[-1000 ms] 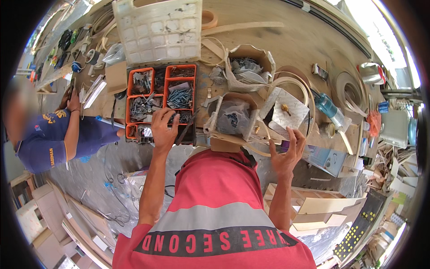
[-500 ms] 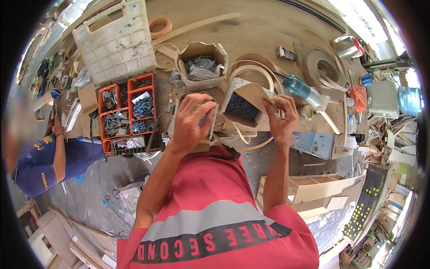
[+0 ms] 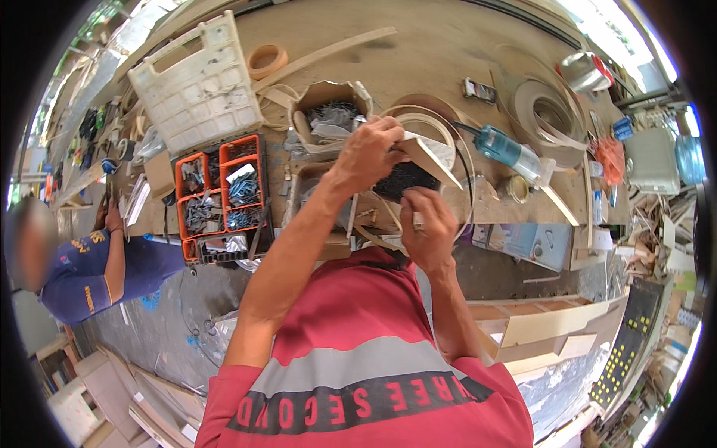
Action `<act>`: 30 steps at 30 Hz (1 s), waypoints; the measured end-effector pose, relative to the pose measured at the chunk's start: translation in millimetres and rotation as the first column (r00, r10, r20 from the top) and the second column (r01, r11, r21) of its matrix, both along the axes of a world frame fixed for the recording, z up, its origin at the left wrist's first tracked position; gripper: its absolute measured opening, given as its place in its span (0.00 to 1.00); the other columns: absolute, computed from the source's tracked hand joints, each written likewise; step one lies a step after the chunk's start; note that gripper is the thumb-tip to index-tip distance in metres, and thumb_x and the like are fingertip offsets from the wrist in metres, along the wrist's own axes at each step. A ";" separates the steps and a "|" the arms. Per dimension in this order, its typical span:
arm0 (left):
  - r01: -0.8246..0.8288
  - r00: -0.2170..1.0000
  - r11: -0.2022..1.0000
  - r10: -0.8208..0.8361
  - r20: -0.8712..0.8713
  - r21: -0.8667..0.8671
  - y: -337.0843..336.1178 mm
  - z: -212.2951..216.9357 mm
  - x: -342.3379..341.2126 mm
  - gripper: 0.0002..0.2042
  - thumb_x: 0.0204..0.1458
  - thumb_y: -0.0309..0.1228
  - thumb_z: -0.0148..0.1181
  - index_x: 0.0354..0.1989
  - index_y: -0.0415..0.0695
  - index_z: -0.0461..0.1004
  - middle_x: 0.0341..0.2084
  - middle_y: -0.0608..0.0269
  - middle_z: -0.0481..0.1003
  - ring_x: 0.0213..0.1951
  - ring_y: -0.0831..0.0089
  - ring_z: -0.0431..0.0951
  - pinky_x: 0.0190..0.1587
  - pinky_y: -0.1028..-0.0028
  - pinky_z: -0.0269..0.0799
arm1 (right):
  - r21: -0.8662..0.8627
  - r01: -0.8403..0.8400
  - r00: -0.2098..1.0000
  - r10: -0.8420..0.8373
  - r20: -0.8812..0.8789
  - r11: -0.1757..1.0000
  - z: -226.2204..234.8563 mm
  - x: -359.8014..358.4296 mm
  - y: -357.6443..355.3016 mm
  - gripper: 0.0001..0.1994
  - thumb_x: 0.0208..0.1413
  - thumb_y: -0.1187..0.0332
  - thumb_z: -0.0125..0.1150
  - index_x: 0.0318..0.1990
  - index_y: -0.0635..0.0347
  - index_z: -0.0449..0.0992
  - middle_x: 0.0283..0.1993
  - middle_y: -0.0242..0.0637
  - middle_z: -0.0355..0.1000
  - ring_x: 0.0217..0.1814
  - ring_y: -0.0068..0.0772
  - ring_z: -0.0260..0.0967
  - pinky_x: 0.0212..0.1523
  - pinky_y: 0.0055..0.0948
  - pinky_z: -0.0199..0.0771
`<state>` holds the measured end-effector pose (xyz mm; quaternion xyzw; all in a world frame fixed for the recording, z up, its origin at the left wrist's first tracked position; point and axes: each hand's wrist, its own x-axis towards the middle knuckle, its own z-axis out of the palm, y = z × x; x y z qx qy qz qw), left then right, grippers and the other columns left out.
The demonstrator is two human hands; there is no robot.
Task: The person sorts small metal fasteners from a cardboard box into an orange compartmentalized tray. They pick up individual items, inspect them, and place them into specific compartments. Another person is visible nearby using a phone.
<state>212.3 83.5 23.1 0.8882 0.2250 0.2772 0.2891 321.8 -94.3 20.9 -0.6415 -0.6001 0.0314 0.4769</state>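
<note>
Now the left hand point(image 3: 367, 153) grips the flap of the small cardboard box point(image 3: 409, 173) of dark screws above the workbench point(image 3: 448, 45) while the right hand point(image 3: 427, 224) pinches inside, so a tilt could spill them.

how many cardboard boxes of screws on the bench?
2 clearly: one open box behind the left hand, one box held between it and the right hand. A third may sit hidden under the left forearm.

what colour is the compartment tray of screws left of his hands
Orange, with black dividers: the compartment tray shows best in the head view, beside the left hand.
</note>
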 end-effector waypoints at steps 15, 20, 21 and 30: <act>-0.117 0.990 0.988 0.123 0.062 -0.101 -9.8 -17.3 10.1 0.10 0.44 0.29 0.72 0.32 0.37 0.78 0.40 0.48 0.77 0.49 0.48 0.76 0.54 0.59 0.73 | -0.617 -0.125 0.902 0.348 0.254 0.777 -39.5 26.8 55.0 0.22 0.55 0.70 0.65 0.58 0.62 0.71 0.56 0.55 0.72 0.58 0.62 0.69 0.57 0.51 0.70; -0.087 0.996 0.988 0.089 0.011 -0.127 4.0 -12.7 -3.4 0.11 0.45 0.28 0.73 0.33 0.35 0.80 0.40 0.48 0.78 0.46 0.50 0.79 0.49 0.59 0.75 | -0.681 -0.121 0.987 0.162 -0.003 0.723 0.8 22.3 24.6 0.25 0.57 0.78 0.61 0.63 0.64 0.70 0.62 0.57 0.71 0.67 0.57 0.66 0.65 0.44 0.67; -0.076 0.997 0.984 0.081 0.020 -0.164 5.1 -13.4 -3.5 0.10 0.45 0.27 0.73 0.33 0.35 0.80 0.40 0.49 0.78 0.45 0.50 0.79 0.48 0.59 0.75 | -0.602 -0.161 0.987 0.127 -0.099 0.782 1.5 22.1 14.2 0.21 0.58 0.79 0.60 0.61 0.67 0.73 0.58 0.56 0.75 0.63 0.55 0.72 0.63 0.41 0.70; -0.009 1.000 0.977 0.006 -0.016 -0.213 13.5 0.9 3.7 0.11 0.45 0.26 0.74 0.31 0.34 0.78 0.38 0.52 0.78 0.36 0.56 0.80 0.41 0.63 0.75 | -0.261 0.314 0.887 -0.380 -0.263 0.913 4.3 -0.3 -56.1 0.11 0.57 0.81 0.63 0.47 0.67 0.81 0.41 0.45 0.82 0.42 0.31 0.83 0.43 0.29 0.81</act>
